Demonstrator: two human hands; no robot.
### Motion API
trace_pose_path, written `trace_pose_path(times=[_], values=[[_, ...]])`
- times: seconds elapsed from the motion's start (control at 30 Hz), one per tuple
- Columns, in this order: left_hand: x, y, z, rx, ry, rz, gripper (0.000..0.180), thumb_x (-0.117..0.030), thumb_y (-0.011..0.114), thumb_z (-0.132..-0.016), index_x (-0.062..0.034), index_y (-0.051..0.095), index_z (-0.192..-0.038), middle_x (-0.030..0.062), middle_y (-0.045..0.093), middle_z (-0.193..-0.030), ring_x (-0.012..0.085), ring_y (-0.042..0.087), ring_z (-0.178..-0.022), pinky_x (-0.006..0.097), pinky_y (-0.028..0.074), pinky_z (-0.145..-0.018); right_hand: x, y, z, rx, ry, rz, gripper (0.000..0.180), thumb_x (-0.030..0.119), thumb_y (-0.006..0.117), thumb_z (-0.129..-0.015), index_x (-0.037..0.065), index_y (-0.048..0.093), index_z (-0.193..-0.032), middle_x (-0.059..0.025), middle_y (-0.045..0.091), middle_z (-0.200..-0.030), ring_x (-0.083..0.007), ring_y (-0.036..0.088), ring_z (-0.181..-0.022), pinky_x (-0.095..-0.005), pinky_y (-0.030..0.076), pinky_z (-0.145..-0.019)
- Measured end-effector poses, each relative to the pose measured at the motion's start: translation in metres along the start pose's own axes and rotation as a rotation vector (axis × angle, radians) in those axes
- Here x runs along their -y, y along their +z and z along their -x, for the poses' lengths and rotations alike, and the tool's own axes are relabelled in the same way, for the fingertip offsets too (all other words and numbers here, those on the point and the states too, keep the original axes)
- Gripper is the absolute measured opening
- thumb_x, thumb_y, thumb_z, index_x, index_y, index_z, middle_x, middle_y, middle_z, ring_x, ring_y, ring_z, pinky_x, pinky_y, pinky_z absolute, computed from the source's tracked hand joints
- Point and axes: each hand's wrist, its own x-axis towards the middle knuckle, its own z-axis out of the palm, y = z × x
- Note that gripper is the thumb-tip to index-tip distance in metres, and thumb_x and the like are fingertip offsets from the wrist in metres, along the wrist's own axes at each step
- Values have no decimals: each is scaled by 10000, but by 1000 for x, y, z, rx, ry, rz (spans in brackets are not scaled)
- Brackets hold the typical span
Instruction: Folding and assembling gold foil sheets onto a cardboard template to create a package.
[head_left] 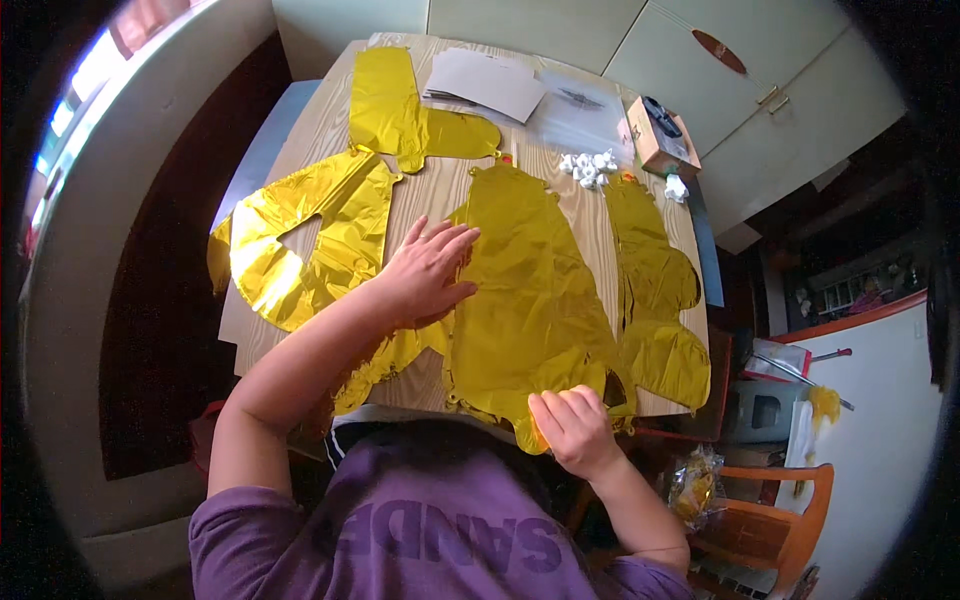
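Observation:
Flat gold foil balloons lie spread over the wooden table. The middle foil balloon [525,270] reaches down to the table's near edge, its lower end hanging slightly over. My left hand [432,268] rests along its left edge, fingers stretched out and holding nothing. At the near edge, my right hand [578,432] is closed on the bottom end of that balloon, fingers pinched over the foil. Beneath my left forearm more gold foil [390,365] shows, partly hidden. To the left lies a rounded foil balloon [340,235] with a triangular hole.
An angular foil balloon [385,105] lies far left, another wavy one [655,290] at the right. Toward the back are white sheets [485,82], clear plastic [575,108], crumpled white pieces [588,167] and a box [660,138]. A wooden chair [770,520] stands at the lower right.

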Motion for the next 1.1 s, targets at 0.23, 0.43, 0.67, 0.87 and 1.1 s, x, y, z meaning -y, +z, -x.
trace_pose_path(times=[0.23,0.43,0.67,0.87,1.1], values=[[2,-6,5,-17,-22,-4,725,-355,683,-842,-90,380,-1444,176,438,-1440,360,369,-1366,565,182,-1166,7,-5,3,-4,39,14,274,98,610,-798,-24,665,-1037,-102,634,-916,-223,591,-814,-375,489,-785],[-1,-13,17,0,7,2,682,-334,694,-835,-83,430,-1411,174,454,-1423,366,372,-1360,546,210,-1161,7,0,3,-2,61,9,265,90,613,-797,-21,660,-1033,-94,628,-907,-226,596,-822,-378,487,-795],[-13,-14,39,29,91,26,570,-330,712,-827,-72,539,-1304,179,487,-1388,369,393,-1349,549,225,-1159,7,5,10,1,74,-37,225,101,626,-796,2,649,-996,-98,631,-921,-228,612,-841,-400,489,-825],[-38,-20,49,93,141,64,568,-344,705,-836,-85,535,-1312,169,496,-1381,360,394,-1349,548,226,-1160,9,5,9,1,110,-8,223,118,653,-770,24,663,-971,-86,651,-941,-228,624,-842,-417,467,-834],[-61,-30,59,169,261,166,562,-380,737,-799,-87,584,-1254,148,556,-1307,333,456,-1305,569,262,-1137,11,5,11,-1,121,-12,213,125,666,-758,24,676,-946,-80,647,-921,-224,609,-808,-416,459,-836]])
